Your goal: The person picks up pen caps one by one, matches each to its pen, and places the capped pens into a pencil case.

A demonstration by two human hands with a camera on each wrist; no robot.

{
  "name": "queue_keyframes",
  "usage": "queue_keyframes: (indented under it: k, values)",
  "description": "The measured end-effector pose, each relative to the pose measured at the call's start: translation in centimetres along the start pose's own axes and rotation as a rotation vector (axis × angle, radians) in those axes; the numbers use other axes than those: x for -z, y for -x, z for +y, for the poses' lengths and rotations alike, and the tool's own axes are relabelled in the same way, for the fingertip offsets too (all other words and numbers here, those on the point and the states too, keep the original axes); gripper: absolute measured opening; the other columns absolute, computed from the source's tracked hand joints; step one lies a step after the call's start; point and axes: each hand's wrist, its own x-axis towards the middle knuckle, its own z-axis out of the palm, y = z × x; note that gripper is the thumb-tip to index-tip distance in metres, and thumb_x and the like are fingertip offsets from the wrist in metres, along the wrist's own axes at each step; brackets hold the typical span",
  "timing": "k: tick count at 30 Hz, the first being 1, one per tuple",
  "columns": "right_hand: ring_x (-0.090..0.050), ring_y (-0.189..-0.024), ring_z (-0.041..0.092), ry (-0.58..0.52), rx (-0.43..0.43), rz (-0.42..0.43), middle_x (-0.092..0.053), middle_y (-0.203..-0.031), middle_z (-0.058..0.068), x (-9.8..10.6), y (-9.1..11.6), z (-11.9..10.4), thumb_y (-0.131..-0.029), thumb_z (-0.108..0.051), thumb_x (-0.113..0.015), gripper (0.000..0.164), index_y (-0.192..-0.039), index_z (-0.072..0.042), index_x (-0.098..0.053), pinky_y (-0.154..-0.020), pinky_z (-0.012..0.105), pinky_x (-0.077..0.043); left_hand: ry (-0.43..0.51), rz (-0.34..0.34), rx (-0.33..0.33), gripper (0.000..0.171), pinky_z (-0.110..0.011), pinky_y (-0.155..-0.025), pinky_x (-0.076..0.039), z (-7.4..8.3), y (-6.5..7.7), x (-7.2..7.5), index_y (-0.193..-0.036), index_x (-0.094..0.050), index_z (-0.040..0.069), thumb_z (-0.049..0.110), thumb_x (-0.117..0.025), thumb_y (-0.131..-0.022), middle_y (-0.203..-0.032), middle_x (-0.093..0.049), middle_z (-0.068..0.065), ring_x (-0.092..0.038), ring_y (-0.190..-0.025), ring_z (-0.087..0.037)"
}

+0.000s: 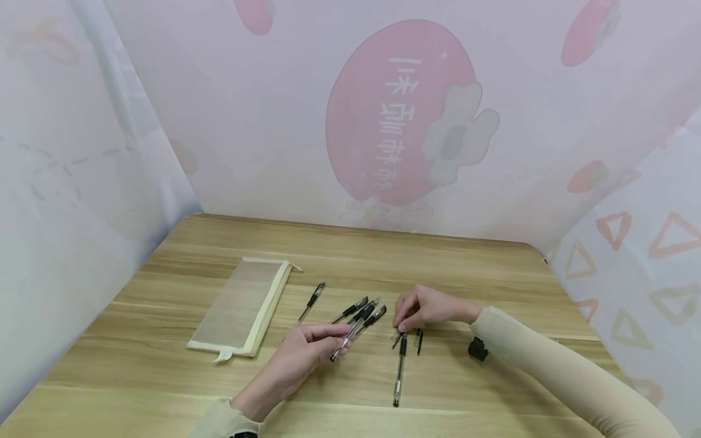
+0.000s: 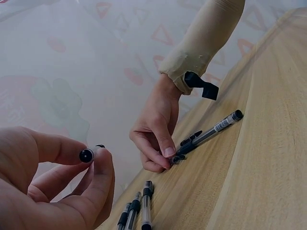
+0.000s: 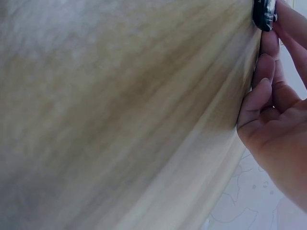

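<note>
My left hand [image 1: 309, 354] pinches a clear-barrelled gel pen [image 1: 355, 328] between thumb and fingers, its bare tip pointing away. In the left wrist view the round black end of this pen [image 2: 86, 155] faces the camera. The right hand [image 1: 424, 305] has thumb and fingertips pinched at the tip end of another pen [image 1: 400, 371] with a black grip. Beside those fingertips lie a small clear cap with a black clip [image 1: 419, 342] and a second cap [image 2: 178, 158]. Only a black glossy piece [image 3: 265, 14] shows between the fingers in the right wrist view.
Near the left hand, several pens lie on the wood-grained table [image 1: 465, 389], one of them a capped pen [image 1: 313, 301] further left. A flat mesh zip pouch with cream edges [image 1: 241, 304] rests at the left. Printed cloth walls [image 1: 263, 121] surround the table's back and sides.
</note>
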Motion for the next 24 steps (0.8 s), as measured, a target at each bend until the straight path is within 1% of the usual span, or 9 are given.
queue_keyframes:
  k: [7,9,12,15,18,19,21,23,24]
  values:
    - [-0.062,-0.085,0.021,0.037,0.064,0.016,-0.07,-0.094,0.012,-0.1,-0.1,0.3,-0.085,0.001,-0.074,0.008,-0.093,-0.001,-0.076,-0.07,0.03,-0.055,0.016,0.005,-0.002,0.033,-0.025,-0.081,-0.055,-0.2,-0.1,0.0,-0.12,-0.063,-0.012,-0.002,-0.067,-0.089,-0.12,-0.062,-0.026,-0.066,-0.098,-0.023]
    - [-0.061,-0.084,0.019,0.041,0.067,0.022,-0.07,-0.094,0.011,0.0,0.1,0.4,-0.086,0.0,-0.073,0.007,-0.093,-0.002,-0.076,-0.067,0.027,-0.053,0.019,0.002,-0.001,0.033,-0.025,-0.081,-0.055,-0.3,-0.3,0.0,-0.12,-0.063,-0.012,-0.003,-0.066,-0.089,-0.119,-0.062,-0.027,-0.066,-0.097,-0.022]
    - [-0.06,-0.082,0.016,0.04,0.039,0.038,-0.071,-0.095,0.005,0.1,0.4,0.6,-0.089,-0.005,-0.072,0.007,-0.095,-0.006,-0.076,-0.066,0.026,-0.052,0.021,-0.003,0.001,0.033,-0.024,-0.081,-0.055,-0.3,-0.4,-0.1,-0.121,-0.062,-0.012,-0.003,-0.066,-0.089,-0.119,-0.062,-0.028,-0.066,-0.096,-0.022]
    - [-0.062,-0.082,0.017,0.036,-0.039,0.094,-0.072,-0.094,0.001,0.3,1.1,0.2,-0.092,-0.013,-0.071,0.008,-0.097,-0.009,-0.076,-0.069,0.029,-0.053,0.025,-0.012,0.004,0.033,-0.024,-0.081,-0.055,-0.3,-0.4,-0.1,-0.121,-0.062,-0.012,-0.003,-0.066,-0.09,-0.119,-0.061,-0.028,-0.066,-0.098,-0.024]
    - [-0.065,-0.083,0.024,0.015,-0.118,0.188,-0.072,-0.095,0.003,0.7,2.1,-0.8,-0.093,-0.017,-0.07,0.012,-0.1,-0.008,-0.075,-0.071,0.032,-0.055,0.016,-0.02,0.011,0.033,-0.025,-0.082,-0.054,-0.4,-0.4,-0.1,-0.122,-0.062,-0.011,-0.002,-0.066,-0.09,-0.121,-0.061,-0.028,-0.065,-0.101,-0.026]
    - [-0.064,-0.084,0.029,0.015,-0.152,0.239,-0.071,-0.095,0.007,0.8,2.4,-1.9,-0.094,-0.016,-0.069,0.013,-0.101,-0.007,-0.074,-0.072,0.035,-0.055,0.013,-0.023,0.013,0.033,-0.025,-0.083,-0.054,-0.5,-0.4,0.0,-0.122,-0.062,-0.011,-0.001,-0.066,-0.09,-0.121,-0.061,-0.028,-0.064,-0.103,-0.028]
    - [-0.063,-0.085,0.036,-0.02,-0.19,0.348,-0.069,-0.097,0.015,1.2,3.2,-3.5,-0.094,-0.016,-0.068,0.014,-0.103,-0.005,-0.072,-0.071,0.037,-0.055,0.002,-0.024,0.02,0.033,-0.028,-0.086,-0.054,-0.4,-0.4,0.2,-0.122,-0.062,-0.01,0.0,-0.066,-0.091,-0.122,-0.061,-0.028,-0.064,-0.105,-0.03]
    - [-0.06,-0.085,0.041,-0.076,-0.204,0.475,-0.066,-0.098,0.023,1.4,4.0,-4.8,-0.095,-0.018,-0.068,0.019,-0.105,-0.002,-0.07,-0.071,0.039,-0.055,0.001,-0.019,0.028,0.033,-0.029,-0.088,-0.054,-0.3,-0.5,0.4,-0.123,-0.062,-0.009,0.001,-0.065,-0.091,-0.123,-0.061,-0.028,-0.063,-0.107,-0.032]
    - [-0.059,-0.085,0.042,-0.113,-0.214,0.542,-0.064,-0.099,0.026,1.4,4.4,-5.3,-0.095,-0.02,-0.068,0.021,-0.107,-0.002,-0.069,-0.071,0.041,-0.055,0.006,-0.017,0.03,0.033,-0.03,-0.089,-0.053,-0.2,-0.5,0.5,-0.123,-0.062,-0.009,0.001,-0.065,-0.091,-0.123,-0.061,-0.027,-0.062,-0.108,-0.033]
